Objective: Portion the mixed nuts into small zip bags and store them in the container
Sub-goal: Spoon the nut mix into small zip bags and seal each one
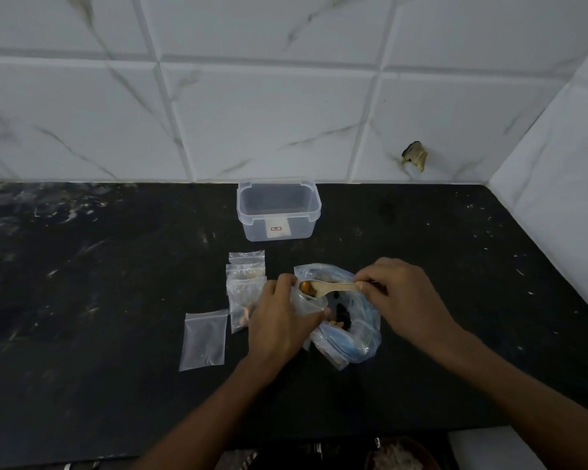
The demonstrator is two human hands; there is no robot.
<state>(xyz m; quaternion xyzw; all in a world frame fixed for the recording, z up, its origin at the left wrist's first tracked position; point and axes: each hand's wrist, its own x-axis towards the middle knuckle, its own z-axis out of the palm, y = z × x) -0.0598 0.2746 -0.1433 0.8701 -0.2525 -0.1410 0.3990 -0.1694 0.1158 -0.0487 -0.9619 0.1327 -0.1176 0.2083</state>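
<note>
My right hand [399, 293] pinches a small wooden spoon [326, 287] loaded with nuts, its bowl at the mouth of a small zip bag [308, 305]. My left hand [279, 320] holds that small bag open above the large zip bag of mixed nuts [350, 334], which lies on the black counter [116, 283]. Left of my left hand lie small bags with nuts in them [245, 283], overlapping in a row. An empty small zip bag [204, 339] lies flat further left. The clear plastic container [279, 210] stands open and empty near the wall.
A white tiled wall runs behind the counter and turns forward on the right. The counter's front edge is near the bottom of the view, with a bowl [399, 456] partly seen below it.
</note>
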